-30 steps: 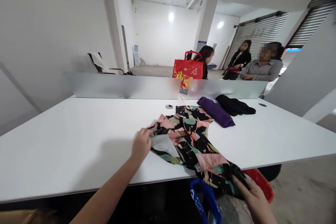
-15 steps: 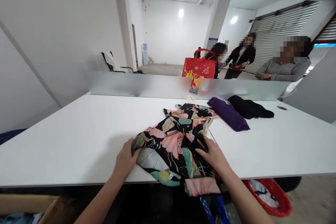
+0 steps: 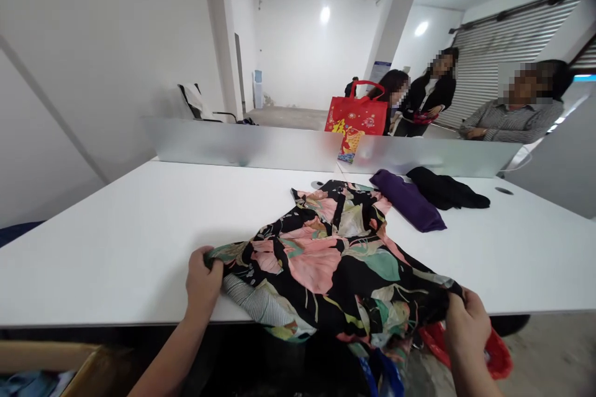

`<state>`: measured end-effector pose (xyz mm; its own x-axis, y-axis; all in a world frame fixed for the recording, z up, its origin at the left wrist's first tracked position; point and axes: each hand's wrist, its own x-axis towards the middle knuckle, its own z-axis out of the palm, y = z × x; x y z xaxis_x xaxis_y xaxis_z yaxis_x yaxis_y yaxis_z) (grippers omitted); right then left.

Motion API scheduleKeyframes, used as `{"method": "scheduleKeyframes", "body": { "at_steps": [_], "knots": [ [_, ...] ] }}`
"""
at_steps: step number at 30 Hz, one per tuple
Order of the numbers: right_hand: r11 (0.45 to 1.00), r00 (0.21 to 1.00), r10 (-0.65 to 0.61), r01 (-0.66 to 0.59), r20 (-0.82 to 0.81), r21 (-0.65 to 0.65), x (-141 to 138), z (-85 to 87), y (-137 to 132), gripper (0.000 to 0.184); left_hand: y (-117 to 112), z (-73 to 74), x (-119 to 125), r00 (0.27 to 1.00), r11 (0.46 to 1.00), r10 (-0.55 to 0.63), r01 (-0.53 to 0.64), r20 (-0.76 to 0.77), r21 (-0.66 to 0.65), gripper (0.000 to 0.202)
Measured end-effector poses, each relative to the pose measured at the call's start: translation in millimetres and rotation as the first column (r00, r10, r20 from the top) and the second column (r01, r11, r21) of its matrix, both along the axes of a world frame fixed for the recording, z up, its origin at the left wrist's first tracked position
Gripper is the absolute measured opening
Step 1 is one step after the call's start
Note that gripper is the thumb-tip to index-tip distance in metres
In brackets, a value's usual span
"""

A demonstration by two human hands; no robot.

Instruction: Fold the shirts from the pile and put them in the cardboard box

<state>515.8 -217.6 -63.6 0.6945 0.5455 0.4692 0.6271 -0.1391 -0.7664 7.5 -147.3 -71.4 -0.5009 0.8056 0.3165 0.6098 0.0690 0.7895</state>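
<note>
our left hand [image 3: 203, 282] and right hand [image 3: 468, 322], both clenched, grip opposite sides of a black floral garment [image 3: 321, 260] overhanging the desk [image 3: 116, 248] at its front edge.

- I'm looking at one floral garment [image 3: 316, 254]: black ground, big pink blooms showing, green leaves and cream patches mixed in.
- It's lying spread out on the white table [image 3: 116, 248], narrower end pointing away from me, wider end facing the near edge.
- Both near corners are being held out to the sides, so the wide end is fanning out.
- Near side is sagging past the table edge, bunching toward the right.
- I'm seeing a pale striped patch at lower left; cloth is wrinkling.
</note>
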Motion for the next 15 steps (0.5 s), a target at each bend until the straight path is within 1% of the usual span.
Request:
{"method": "scheduleKeyframes", "body": {
  "at_steps": [2,3,4,6,7,8,9,10,11,12,13,14,15],
  "knots": [
    [0.998,0.998,-0.018,0.015,-0.057,-0.067,2.6,4.1,-4.4,0.042,-1.1,2.0,9.7,0.985,0.988,-0.138,0.144,-0.101,0.059,0.055],
    [0.993,0.997,0.010,-0.019,-0.079,-0.116,2.8,6.7,-6.3,0.046,-1.3,2.5,13.6,0.966,0.973,-0.215,0.224,-0.140,0.050,0.061],
    [0.982,0.994,0.066,-0.080,-0.088,-0.172,2.0,9.0,-7.6,0.048,-1.1,2.7,16.2,0.945,0.956,-0.288,0.294,-0.159,0.018,0.063],
    [0.947,0.974,0.188,-0.214,-0.125,-0.238,-2.1,11.3,-8.9,0.047,-0.6,3.3,16.6,0.906,0.917,-0.400,0.396,-0.137,-0.052,0.052],
    [0.939,0.960,0.228,-0.262,-0.165,-0.224,-4.7,10.9,-9.3,0.045,-1.0,4.2,14.0,0.898,0.906,-0.424,0.420,-0.115,-0.058,0.044],
    [0.946,0.946,0.244,-0.280,-0.212,-0.162,-7.2,9.4,-9.9,0.042,-2.1,5.9,9.7,0.901,0.906,-0.423,0.422,-0.099,-0.033,0.037],
    [0.963,0.937,0.234,-0.260,-0.260,-0.069,-9.0,7.1,-10.9,0.040,-4.3,8.4,3.9,0.915,0.917,-0.394,0.397,-0.089,0.019,0.032],
    [0.979,0.931,0.201,-0.200,-0.304,0.037,-10.0,4.5,-12.5,0.037,-7.6,11.6,-2.9,0.942,0.938,-0.327,0.333,-0.074,0.093,0.030],
    [0.984,0.925,0.157,-0.115,-0.347,0.138,-10.0,2.1,-14.7,0.035,-11.9,15.2,-10.3,0.971,0.956,-0.234,0.238,-0.044,0.171,0.030],
    [0.975,0.913,0.115,-0.028,-0.392,0.220,-9.2,0.1,-17.5,0.032,-16.9,18.7,-18.0,0.993,0.964,-0.121,0.116,0.008,0.239,0.030],
    [0.959,0.893,0.085,0.047,-0.441,0.280,-8.1,-1.1,-20.7,0.030,-22.3,21.8,-25.8,0.997,0.960,-0.005,-0.017,0.075,0.280,0.030],
    [0.943,0.866,0.078,0.096,-0.493,0.317,-6.8,-1.3,-24.1,0.029,-27.7,24.3,-33.7,0.986,0.948,0.097,-0.134,0.138,0.290,0.030],
    [0.935,0.834,0.094,0.113,-0.544,0.336,-5.7,-0.7,-27.6,0.029,-32.9,25.9,-41.5,0.971,0.937,0.162,-0.207,0.174,0.282,0.030]
  ]
}}
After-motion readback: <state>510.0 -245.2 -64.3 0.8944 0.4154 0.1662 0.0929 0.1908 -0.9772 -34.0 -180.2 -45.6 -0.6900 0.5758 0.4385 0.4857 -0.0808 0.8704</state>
